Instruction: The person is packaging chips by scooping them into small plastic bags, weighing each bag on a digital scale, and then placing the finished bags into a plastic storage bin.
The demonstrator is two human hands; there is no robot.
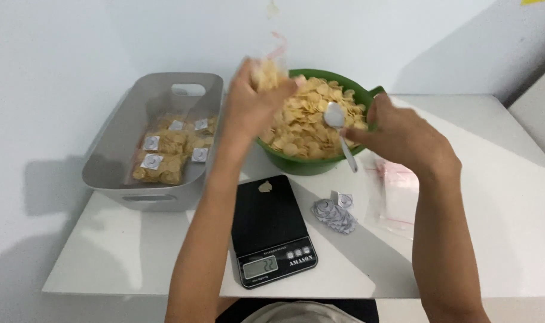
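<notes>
Head view: the left hand [248, 101] grips a blurred clear bag of chips [269, 75] above the green bowl [311, 164]. The right hand [398, 134] pinches a spoon [338, 128] over the chips. Below the hands sits a black scale [269, 227]; its display is unclear.

Grey tub [111, 157] at the left of the white desk [493, 239], filled with sealed packets of chips [165, 152], each with a small white sticker on top. Black kitchen scale [271, 227] at the near middle, display lit, one chip [264, 186] lying on its far edge. Just right of the scale, small heap of round stickers [335, 214]. Further right, flat stack of clear plastic bags with red strips [398, 197]. White wall [75, 42] behind. Dark shadows on the desk under it all.
</notes>
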